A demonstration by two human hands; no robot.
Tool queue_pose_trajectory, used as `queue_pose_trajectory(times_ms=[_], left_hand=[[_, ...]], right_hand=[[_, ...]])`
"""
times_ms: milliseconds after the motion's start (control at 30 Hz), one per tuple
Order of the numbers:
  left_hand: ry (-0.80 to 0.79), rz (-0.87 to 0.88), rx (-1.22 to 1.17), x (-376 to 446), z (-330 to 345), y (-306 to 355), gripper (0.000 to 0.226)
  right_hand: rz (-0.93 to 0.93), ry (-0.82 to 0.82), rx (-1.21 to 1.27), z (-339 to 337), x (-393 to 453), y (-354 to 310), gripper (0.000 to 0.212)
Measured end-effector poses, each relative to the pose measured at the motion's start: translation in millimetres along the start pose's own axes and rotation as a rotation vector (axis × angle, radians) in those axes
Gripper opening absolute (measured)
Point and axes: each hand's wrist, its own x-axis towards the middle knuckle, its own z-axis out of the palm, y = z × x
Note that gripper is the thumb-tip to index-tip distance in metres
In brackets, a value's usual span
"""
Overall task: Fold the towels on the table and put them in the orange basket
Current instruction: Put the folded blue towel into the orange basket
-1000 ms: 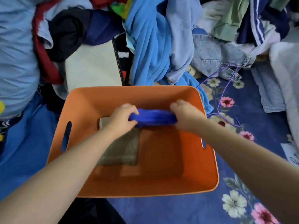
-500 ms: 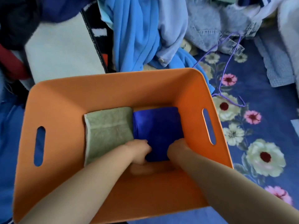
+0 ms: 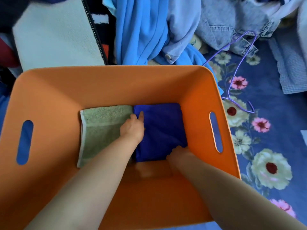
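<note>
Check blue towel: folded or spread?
Folded: the blue towel lies as a compact rectangle in the basket, beside the green towel.

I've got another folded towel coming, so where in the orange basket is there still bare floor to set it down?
Bare floor shows in the orange basket only near you, in front of the blue towel, between your arms. The back row is crowded: green towel and blue towel lie edge to edge, with the left hand on their seam and the right hand at the blue towel's near corner.

orange basket point(image 3: 108, 83): smooth matt plastic | green towel point(image 3: 103, 130): looped terry cloth | blue towel point(image 3: 162, 128): soft cloth
</note>
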Motion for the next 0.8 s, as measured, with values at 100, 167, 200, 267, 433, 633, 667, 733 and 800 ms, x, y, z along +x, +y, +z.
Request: queue_pose_trajectory(times_ms=[100,167,200,267,433,633,667,733,800], left_hand=[[0.076,0.024,-0.032,1.9,-2.8,1.6,0.06],[0.104,0.04,-0.043,-3.4,-3.0,1.5,0.06],[0.134,0.052,-0.028,-8.9,-2.3,0.5,0.06],[0.22,0.136,0.061,-20.9,0.7,-3.2,0.066],[0.004,0.307,0.272,-36.5,14.0,-15.2,0.099],[-0.107,0.246,0.363,-32.6,25.3,-24.2,0.107],[-0.126,0.249,0.36,-30.5,25.7,-25.1,0.107],[-0.161,0.255,0.367,-26.8,24.2,-26.3,0.108],[-0.191,0.258,0.384,-24.1,19.7,-25.9,0.108]], right_hand=[[-0.019,0.007,0.003,-0.1,-5.6,1.0,0.047],[-0.031,0.018,0.028,-4.7,-13.9,0.1,0.042],[-0.031,0.071,0.061,-9.7,-18.6,0.3,0.038],[0.002,0.309,0.156,-22.0,-25.0,1.9,0.031],[0.184,0.609,0.379,-42.9,-6.0,12.9,0.061],[0.145,0.475,0.612,-35.5,27.3,22.1,0.07],[0.139,0.461,0.613,-32.7,29.8,23.2,0.071],[0.127,0.436,0.598,-30.9,31.3,25.7,0.072],[0.123,0.406,0.587,-34.5,29.3,28.0,0.072]])
